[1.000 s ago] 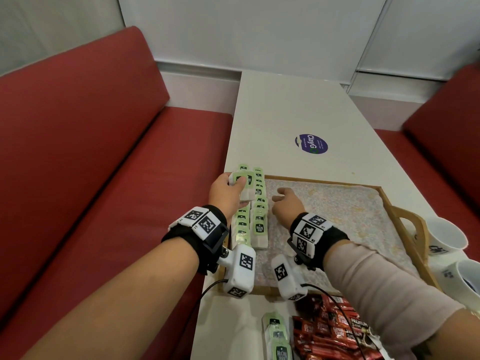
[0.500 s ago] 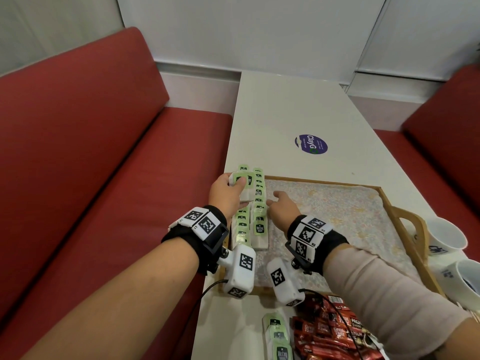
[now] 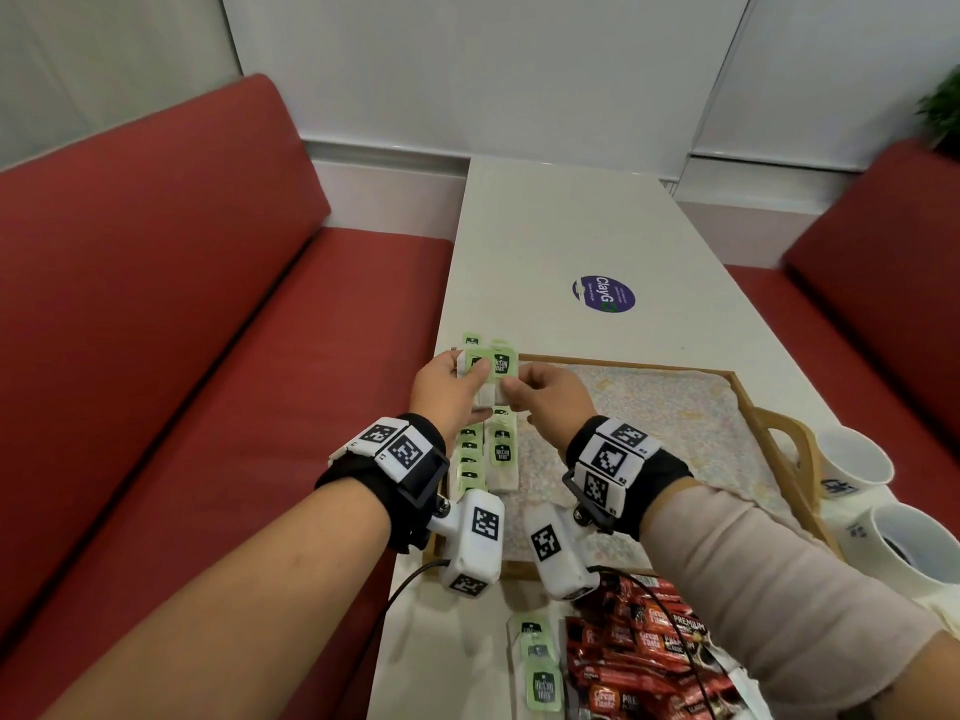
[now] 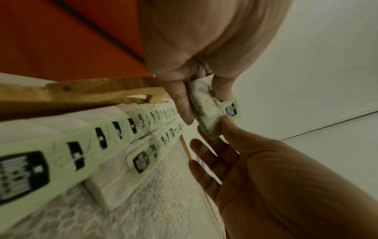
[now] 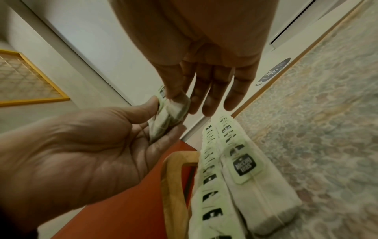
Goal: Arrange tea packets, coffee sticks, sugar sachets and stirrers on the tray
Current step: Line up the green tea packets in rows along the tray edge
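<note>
My left hand point(image 3: 475, 374) holds a small stack of green-tagged tea packets point(image 3: 491, 362) just above the far left corner of the wooden tray point(image 3: 623, 363). My right hand point(image 3: 511, 392) has come up against it, its thumb and forefinger pinching the stack's near end. In the left wrist view the held tea packets point(image 4: 206, 116) sit between my left thumb and fingers, with the right hand point(image 4: 214, 129) under them. Two rows of tea packets point(image 3: 491, 452) lie along the tray's left side. Red coffee sticks point(image 3: 639, 657) lie on the table in front of the tray.
A patterned cloth point(image 3: 649, 433) lines the tray. A few loose tea packets point(image 3: 540, 672) lie beside the coffee sticks. Two white cups point(image 3: 852, 465) point(image 3: 919, 543) stand right of the tray. Red benches point(image 3: 208, 356) flank the white table point(image 3: 545, 226).
My right hand has left the tray cloth and moved left and up to the stack in my left hand. The left hand has stayed where it was.
</note>
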A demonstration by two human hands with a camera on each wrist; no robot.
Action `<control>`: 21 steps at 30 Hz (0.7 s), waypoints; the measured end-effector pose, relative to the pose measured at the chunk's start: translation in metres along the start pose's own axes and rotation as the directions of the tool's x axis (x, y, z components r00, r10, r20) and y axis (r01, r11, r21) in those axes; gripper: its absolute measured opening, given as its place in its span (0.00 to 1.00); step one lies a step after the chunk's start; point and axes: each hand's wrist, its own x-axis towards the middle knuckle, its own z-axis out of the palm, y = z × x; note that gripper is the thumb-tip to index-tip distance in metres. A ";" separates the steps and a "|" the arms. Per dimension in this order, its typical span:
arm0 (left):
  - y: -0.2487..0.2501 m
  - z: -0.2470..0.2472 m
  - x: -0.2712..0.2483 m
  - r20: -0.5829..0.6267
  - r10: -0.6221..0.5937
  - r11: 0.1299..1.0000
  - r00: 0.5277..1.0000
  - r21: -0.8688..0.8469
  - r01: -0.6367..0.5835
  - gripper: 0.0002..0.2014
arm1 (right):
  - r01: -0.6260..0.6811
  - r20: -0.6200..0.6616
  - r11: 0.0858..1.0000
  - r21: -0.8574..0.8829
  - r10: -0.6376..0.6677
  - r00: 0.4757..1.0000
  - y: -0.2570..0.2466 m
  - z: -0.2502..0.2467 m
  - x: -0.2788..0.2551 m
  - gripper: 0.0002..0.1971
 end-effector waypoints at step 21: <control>-0.008 -0.013 -0.004 -0.171 0.019 0.999 0.985 0.036 -0.013 0.05 | -0.389 0.226 0.878 -0.278 0.453 0.862 0.032 0.004 -0.029 0.13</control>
